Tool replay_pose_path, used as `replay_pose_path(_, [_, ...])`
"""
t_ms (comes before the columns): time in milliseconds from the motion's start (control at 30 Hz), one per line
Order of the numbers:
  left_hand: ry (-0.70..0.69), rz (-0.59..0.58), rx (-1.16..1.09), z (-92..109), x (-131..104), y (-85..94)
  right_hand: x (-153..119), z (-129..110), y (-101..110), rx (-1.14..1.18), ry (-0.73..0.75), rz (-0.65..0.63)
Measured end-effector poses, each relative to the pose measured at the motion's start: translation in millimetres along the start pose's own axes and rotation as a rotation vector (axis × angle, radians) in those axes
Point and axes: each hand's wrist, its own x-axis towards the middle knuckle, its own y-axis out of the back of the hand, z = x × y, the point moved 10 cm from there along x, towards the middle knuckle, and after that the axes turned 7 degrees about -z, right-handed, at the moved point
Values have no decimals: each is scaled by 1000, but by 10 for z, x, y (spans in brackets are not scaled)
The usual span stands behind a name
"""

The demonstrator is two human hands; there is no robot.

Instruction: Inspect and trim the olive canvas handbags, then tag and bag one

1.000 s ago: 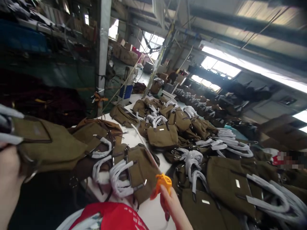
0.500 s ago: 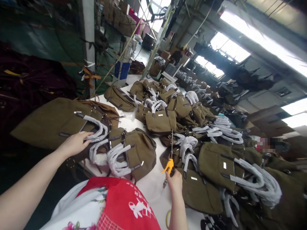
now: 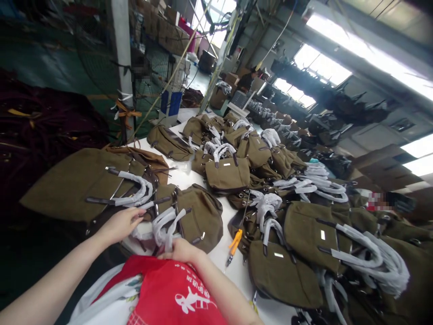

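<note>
An orange-handled tool (image 3: 235, 242) has left a worker's right hand (image 3: 184, 251), freeing it for the nearest olive bag (image 3: 202, 218), which lies on a white table (image 3: 237, 275) before the red apron (image 3: 172, 293). The right fingers are curled around the bag's wrapped handle (image 3: 171, 231). The left hand (image 3: 119, 225), loosely parted and grasping nothing evident, is beside the handles; whether its fingertips touch them cannot be told.
</note>
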Motion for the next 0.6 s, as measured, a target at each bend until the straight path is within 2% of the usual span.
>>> replay_pose_path(67, [38, -15, -43, -179, -81, -72, -286, -107, 403, -10, -26, 219])
replay_pose_path(167, [84, -33, -91, -355, -156, -114, -997, -372, 1207, -181, -91, 652])
replay_pose_path(233, [80, 5, -95, -271, -152, 6, -1397, -635, 1560, -301, -62, 742])
replay_pose_path(267, [66, 58, -86, -151, -139, 141, -1557, -762, 1682, -339, -34, 743])
replay_pose_path(300, [40, 127, -71, 26, -125, 316, -1697, -881, 1772, -363, -3, 729])
replay_pose_path(367, [-44, 294, -35, 516, -119, 750, -1916, -1102, 1856, -403, 58, 672])
replay_pose_path(433, [-184, 382, -38, 1118, -128, 1114, -2048, -1301, 1810, -425, 136, 573])
replay_pose_path(467, [-258, 378, -49, 1418, -130, 1229, -2092, -1386, 1757, -428, 178, 521])
replay_pose_path(500, [-351, 325, -61, 1724, -127, 1267, -2128, -1455, 1701, -421, 218, 477])
replay_pose_path(533, [-451, 217, -80, 2021, -122, 1216, -2159, -1505, 1653, -406, 251, 448])
replay_pose_path(567, [-546, 57, -103, 2293, -124, 1072, -2191, -1535, 1627, -383, 279, 441])
replay_pose_path(600, [-618, -136, -126, 2523, -143, 854, -2222, -1547, 1622, -356, 301, 452])
